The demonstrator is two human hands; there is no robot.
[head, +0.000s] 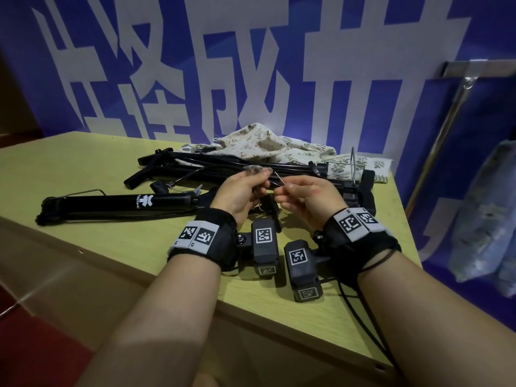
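Note:
My left hand and my right hand meet above the middle of a yellow-green table. Between their fingertips runs a thin metal wire, likely a hanger hook; both hands pinch it. Under the hands lies a pile of black clip hangers. A black folded rod with a white logo lies to the left of my left wrist. Both wrists wear black bands with square code tags.
A crumpled floral cloth lies behind the hangers, by the blue wall with large white characters. A metal rack with a bluish garment stands at the right. The table's near edge runs diagonally under my forearms.

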